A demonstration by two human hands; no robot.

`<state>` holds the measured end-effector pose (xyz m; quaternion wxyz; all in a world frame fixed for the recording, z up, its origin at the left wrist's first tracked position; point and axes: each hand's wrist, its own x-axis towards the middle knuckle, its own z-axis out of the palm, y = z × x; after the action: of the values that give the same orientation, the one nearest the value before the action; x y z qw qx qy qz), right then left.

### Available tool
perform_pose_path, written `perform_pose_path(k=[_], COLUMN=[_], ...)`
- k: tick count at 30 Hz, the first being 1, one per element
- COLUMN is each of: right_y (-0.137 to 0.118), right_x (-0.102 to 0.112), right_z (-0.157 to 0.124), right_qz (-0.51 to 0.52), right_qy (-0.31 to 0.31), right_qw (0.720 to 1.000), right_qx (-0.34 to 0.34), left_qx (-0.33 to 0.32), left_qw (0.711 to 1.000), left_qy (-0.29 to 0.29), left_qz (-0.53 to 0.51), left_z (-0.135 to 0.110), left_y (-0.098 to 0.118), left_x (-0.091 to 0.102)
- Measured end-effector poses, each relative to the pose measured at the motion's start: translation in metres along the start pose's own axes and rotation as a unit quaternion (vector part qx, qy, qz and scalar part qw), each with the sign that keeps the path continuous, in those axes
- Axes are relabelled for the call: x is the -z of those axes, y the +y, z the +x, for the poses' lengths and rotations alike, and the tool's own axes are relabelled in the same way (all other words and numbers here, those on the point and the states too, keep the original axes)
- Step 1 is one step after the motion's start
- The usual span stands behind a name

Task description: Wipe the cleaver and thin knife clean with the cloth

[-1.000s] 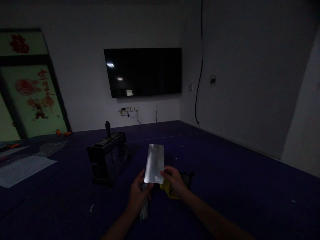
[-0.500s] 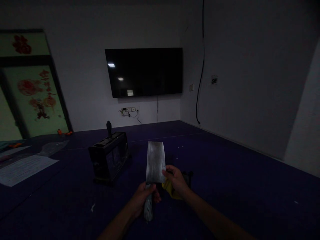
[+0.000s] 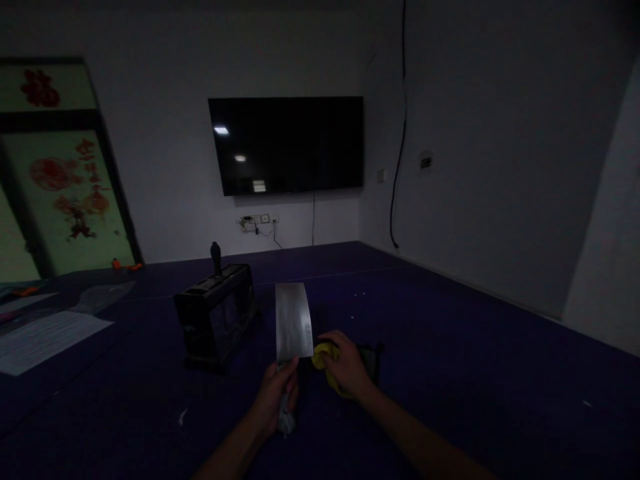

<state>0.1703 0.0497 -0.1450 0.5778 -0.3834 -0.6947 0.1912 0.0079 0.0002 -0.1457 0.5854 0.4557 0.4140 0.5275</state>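
Note:
My left hand [image 3: 277, 395] is wrapped round the handle of a cleaver [image 3: 293, 321], whose broad metal blade points up and away from me. Something pale and wrinkled covers the handle below the fingers. To the right of the blade, my right hand [image 3: 347, 365] grips a yellow cloth [image 3: 327, 357], its upper part bunched at the fingertips close to the blade's lower right corner. Behind the right wrist, a dark object [image 3: 371, 363] is partly hidden. A black knife block [image 3: 217, 317] with one dark handle [image 3: 216, 259] sticking out stands left of the cleaver.
The purple surface [image 3: 150, 413] stretches to the walls. Printed sheets [image 3: 53, 339] and clear plastic [image 3: 105, 295] lie at left, with small orange items [image 3: 125, 265] farther back. A television [image 3: 290, 143] and a hanging black cable [image 3: 400, 153] are on the walls.
The right hand has let go of the blade's edge and now holds the yellow cloth. The cleaver has moved left and its tilt has changed slightly.

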Motion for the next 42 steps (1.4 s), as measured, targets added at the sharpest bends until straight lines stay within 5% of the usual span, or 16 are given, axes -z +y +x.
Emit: perform_pose_path(k=[4,8,12,15,19,30,42], right_y=[0.004,0.004,-0.003,-0.006,-0.006,-0.006,-0.001], right_x=[0.004,0.006,0.000,-0.005,-0.007,-0.008,-0.001], right_z=[0.004,0.002,-0.008,-0.014,-0.016,-0.018,-0.008], right_qz=[-0.052,-0.078,-0.100,-0.123,-0.146,-0.159,-0.174], right_qy=[0.112,0.134,0.043,-0.041,-0.105,-0.146,-0.095], right_qw=[0.991,0.986,0.989,0.962,0.929,0.922,0.948], right_qx=[-0.056,-0.065,0.097,0.242,0.322,0.322,0.249], left_qx=[0.007,0.014,0.020,0.016,0.010,0.012,0.025], left_qw=[1.000,1.000,1.000,1.000,1.000,0.998,0.998], left_qy=[-0.005,-0.015,-0.016,-0.014,-0.011,-0.017,-0.045], left_qz=[-0.011,-0.009,-0.006,-0.017,-0.025,-0.062,-0.028], left_z=[0.001,0.000,-0.001,-0.002,-0.001,0.007,0.000], left_y=[-0.002,-0.001,0.001,0.002,0.000,-0.002,0.001], left_x=[0.001,0.000,-0.002,-0.002,0.000,0.008,0.001])
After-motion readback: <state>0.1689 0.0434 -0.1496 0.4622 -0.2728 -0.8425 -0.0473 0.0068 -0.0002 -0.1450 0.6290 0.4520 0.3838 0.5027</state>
